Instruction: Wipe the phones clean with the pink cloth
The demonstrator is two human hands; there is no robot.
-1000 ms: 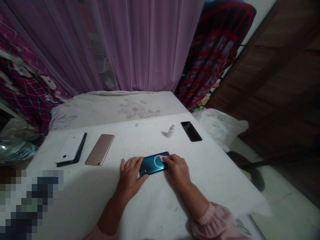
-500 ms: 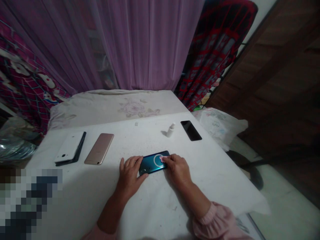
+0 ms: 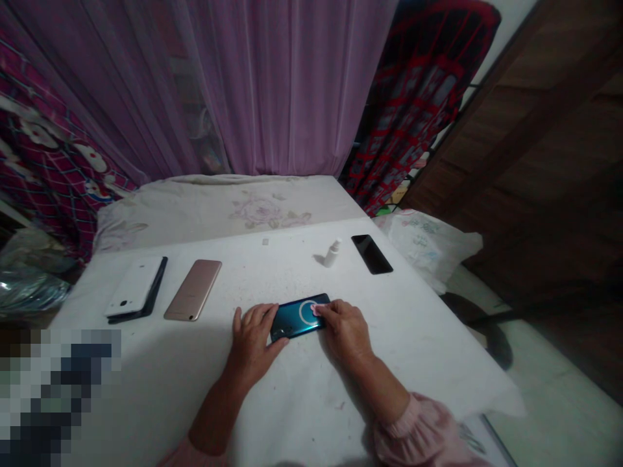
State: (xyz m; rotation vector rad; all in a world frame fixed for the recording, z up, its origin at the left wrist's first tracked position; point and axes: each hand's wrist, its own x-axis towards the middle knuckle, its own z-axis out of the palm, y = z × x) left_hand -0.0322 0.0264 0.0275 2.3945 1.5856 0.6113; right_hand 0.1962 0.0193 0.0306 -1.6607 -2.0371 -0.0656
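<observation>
**Head view: teal phone (image 3: 294,321) between both hands**

It lay flat, back up, on the white surface (image 3: 413,344). The left hand (image 3: 253,340) was open, its thumb against the phone's edge. The right hand (image 3: 345,329) covered the other end; whether it gripped, I could not tell. A small pink patch (image 3: 317,310) at its fingertips was unclear. A white ring (image 3: 307,312) marked the back; no writing was legible. A pixelated block (image 3: 58,395) hid the lower left.
</observation>
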